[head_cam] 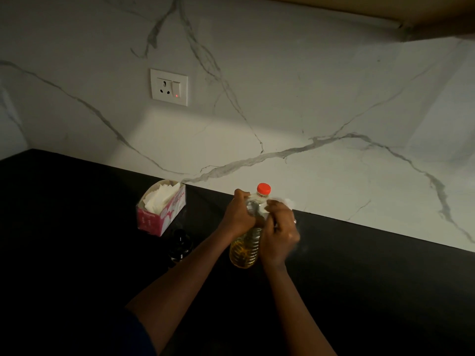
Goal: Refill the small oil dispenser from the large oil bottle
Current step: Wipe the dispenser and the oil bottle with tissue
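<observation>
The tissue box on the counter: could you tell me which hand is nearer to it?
Left. The left hand grips the oil bottle on the side toward the tissue box; the right hand is on the bottle's far side.

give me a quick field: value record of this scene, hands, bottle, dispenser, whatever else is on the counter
left hand: gripping the upper part of the large oil bottle
right hand: on the bottle, holding a white tissue against it
large oil bottle: upright on the counter, yellow oil low inside
cap: red, on
small oil dispenser: dark, left of the bottle, untouched
tissue box: pink, by the wall
counter: black
</observation>
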